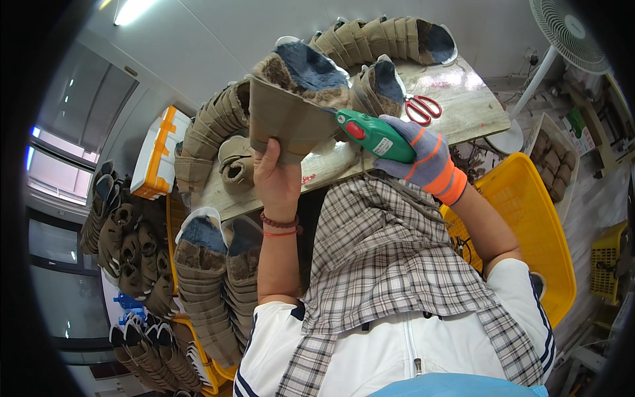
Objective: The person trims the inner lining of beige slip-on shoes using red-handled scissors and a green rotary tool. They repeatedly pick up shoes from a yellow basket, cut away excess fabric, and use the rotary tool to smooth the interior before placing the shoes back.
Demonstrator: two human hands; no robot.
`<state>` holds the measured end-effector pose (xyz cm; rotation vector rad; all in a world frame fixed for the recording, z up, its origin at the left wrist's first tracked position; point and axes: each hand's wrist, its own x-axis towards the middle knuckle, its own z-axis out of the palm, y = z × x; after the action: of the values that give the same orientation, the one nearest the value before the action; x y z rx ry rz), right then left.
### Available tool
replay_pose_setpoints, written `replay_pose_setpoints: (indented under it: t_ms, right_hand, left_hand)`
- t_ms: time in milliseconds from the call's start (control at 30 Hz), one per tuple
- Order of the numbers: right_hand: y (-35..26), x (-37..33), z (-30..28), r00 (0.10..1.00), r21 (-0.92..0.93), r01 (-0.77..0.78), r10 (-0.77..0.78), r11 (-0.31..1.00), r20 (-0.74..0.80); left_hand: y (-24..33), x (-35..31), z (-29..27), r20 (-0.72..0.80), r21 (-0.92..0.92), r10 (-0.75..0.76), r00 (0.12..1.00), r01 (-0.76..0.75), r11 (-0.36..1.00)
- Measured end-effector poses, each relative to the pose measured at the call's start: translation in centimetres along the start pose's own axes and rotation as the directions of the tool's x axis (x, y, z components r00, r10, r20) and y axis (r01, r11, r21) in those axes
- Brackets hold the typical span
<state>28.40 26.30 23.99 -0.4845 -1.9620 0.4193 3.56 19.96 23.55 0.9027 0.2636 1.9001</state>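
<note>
My left hand [275, 177], bare with two bracelets at the wrist, pinches the lower edge of a tan boot upper [283, 116] lined with brown fur and dark blue fleece. My right hand [426, 155], in a grey and orange glove, is wrapped round a green handheld power cutter [385, 140] with a red button. The cutter's tip reaches the right edge of the upper; whether the blade touches the material cannot be told. Red-handled scissors [422, 109] lie on the table beyond the cutter.
Stacks of nested uppers [218, 122] line the pale worktable [463, 92], with a rolled piece [237, 169] nearby. More stacks [202, 291] stand at the left. A yellow bin [539, 225] sits at my right, near a white fan [572, 33].
</note>
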Motion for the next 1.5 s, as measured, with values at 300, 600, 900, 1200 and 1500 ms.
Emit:
replay_pose_setpoints:
  t_ms: [300, 600, 900, 1200, 1500]
  right_hand:
    - [-0.3, -0.2, 1.0, 0.964, 0.118, -0.266, 0.263, 0.957, 0.039]
    - [-1.2, 0.3, 1.3, 0.925, 0.136, -0.378, 0.381, 0.916, 0.011]
    - [-1.0, 0.5, 0.6, 0.857, 0.267, -0.499, 0.516, 0.825, 0.006]
    - [-1.3, 1.1, 0.0, 0.776, 0.332, -0.608, 0.627, 0.721, 0.059]
    - [0.6, -0.4, 0.8, 0.803, 0.303, -0.568, 0.596, 0.765, 0.003]
  left_hand:
    - [-2.2, -1.1, -2.4, 0.047, 0.595, 0.167, 0.985, -0.162, 0.787]
    - [-4.2, -1.5, -3.7, 0.317, 0.92, 0.231, 0.92, -0.357, 0.16]
    - [-5.3, -2.3, -3.3, 0.564, 0.813, -0.014, 0.826, -0.558, -0.166]
    - [-6.6, -4.6, -3.6, 0.549, 0.83, -0.062, 0.833, -0.553, -0.07]
    - [-3.7, -8.5, -3.5, 0.443, 0.896, 0.019, 0.896, -0.443, -0.038]
